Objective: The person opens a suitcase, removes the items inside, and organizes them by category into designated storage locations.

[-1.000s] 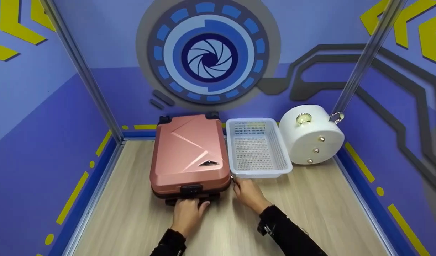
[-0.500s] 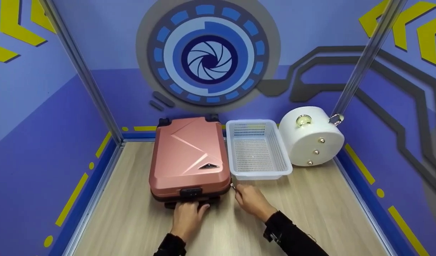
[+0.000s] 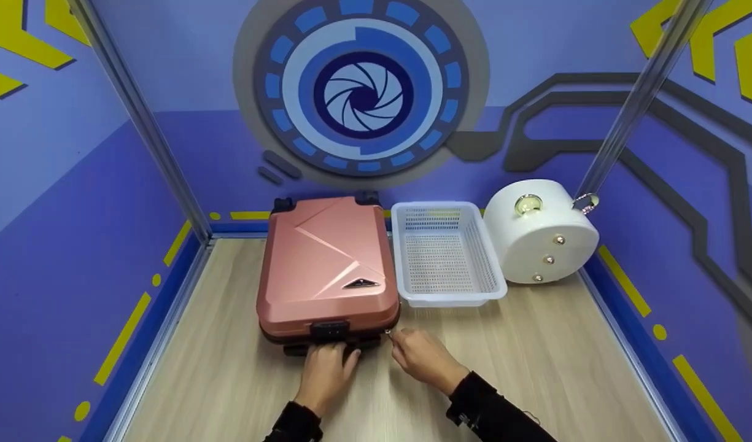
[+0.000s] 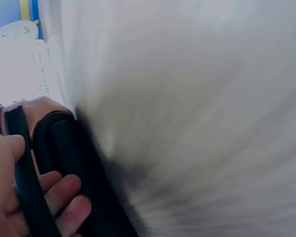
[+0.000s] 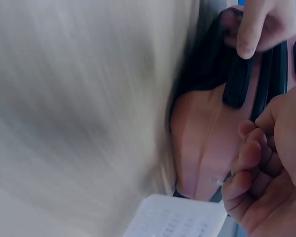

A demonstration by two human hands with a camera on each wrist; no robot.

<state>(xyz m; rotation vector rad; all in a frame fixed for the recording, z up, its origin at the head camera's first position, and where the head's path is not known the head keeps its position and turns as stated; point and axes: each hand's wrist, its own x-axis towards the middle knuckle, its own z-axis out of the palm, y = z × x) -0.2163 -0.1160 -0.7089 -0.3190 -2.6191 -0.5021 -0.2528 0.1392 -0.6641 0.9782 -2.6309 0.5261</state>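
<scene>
Your left hand [image 3: 325, 373] grasps the handle [image 4: 28, 182] of the suitcase [image 3: 326, 264], your right hand [image 3: 428, 359] pinches its zipper pull [image 3: 388, 333], apparently mid-zip; next, draw steadily along the suitcase's front.

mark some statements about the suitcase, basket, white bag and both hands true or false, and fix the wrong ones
1. The left hand grips the black handle of the suitcase. True.
2. The suitcase stands upright on its wheels. False: it lies flat, with its wheels at the far end.
3. The right hand pinches a zipper pull by a near corner of the suitcase. True.
4. In the head view, the basket is left of the suitcase. False: the basket is to its right.
5. The white bag shows three studs on its front. True.
</scene>
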